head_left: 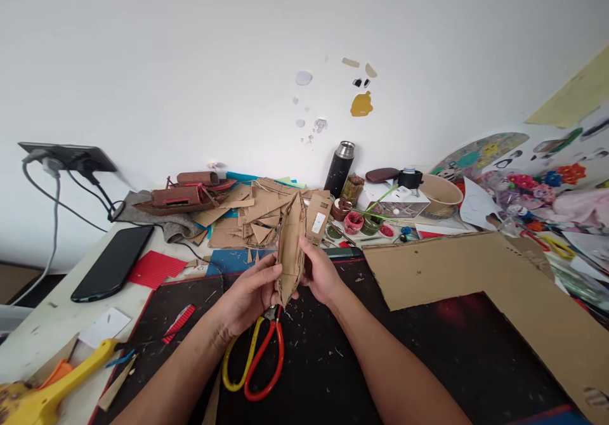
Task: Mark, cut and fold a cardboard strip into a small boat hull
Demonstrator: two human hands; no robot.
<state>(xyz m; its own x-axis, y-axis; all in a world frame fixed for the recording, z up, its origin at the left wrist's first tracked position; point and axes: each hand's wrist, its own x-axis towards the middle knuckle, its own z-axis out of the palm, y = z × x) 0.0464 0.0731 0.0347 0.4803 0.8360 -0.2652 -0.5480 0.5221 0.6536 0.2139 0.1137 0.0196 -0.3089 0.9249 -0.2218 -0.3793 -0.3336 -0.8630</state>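
Note:
Between my two hands I hold a small cardboard boat hull (291, 247), long and narrow with pointed ends and raised side walls. It is tipped up so that its hollow inside faces me. My left hand (257, 285) grips the lower left side, thumb on the rim. On the opposite side, my right hand (320, 269) closes around the wall, its fingers partly hidden behind the hull. Scissors (266, 355) with one yellow and one red handle lie on the dark mat just below my hands, their blades mostly hidden.
Cardboard scraps (252, 215) pile up behind the hull, beside brown model boats (178, 196). A black flask (340, 170) and paint pots (354, 222) stand near the wall. A large cardboard sheet (423, 266) covers the right; a phone (114, 263) and yellow glue gun (71, 380) lie left.

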